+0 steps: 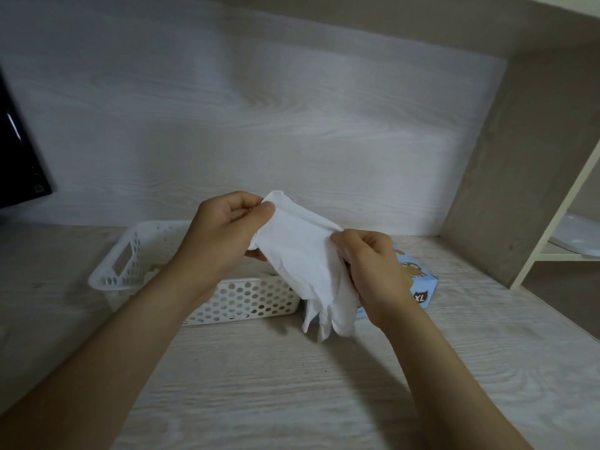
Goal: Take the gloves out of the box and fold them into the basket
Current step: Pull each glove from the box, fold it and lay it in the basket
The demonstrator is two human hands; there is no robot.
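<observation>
A white glove point(302, 254) hangs in the air between my hands, its fingers dangling toward the desk. My left hand point(224, 232) pinches the glove's upper left corner with thumb and curled fingers. My right hand point(373, 264) grips its right edge. Under my left forearm stands a white perforated plastic basket point(243, 300); something pale lies inside it, mostly hidden. The light blue glove box point(422, 284), marked XL, lies on the desk behind my right hand and is largely covered by it.
The wood-grain desk point(276, 384) runs to a pale back panel. A dark monitor point(19, 147) stands at the far left. On the right, a side panel and a cream shelf frame point(552, 216) hold a white object point(578, 238).
</observation>
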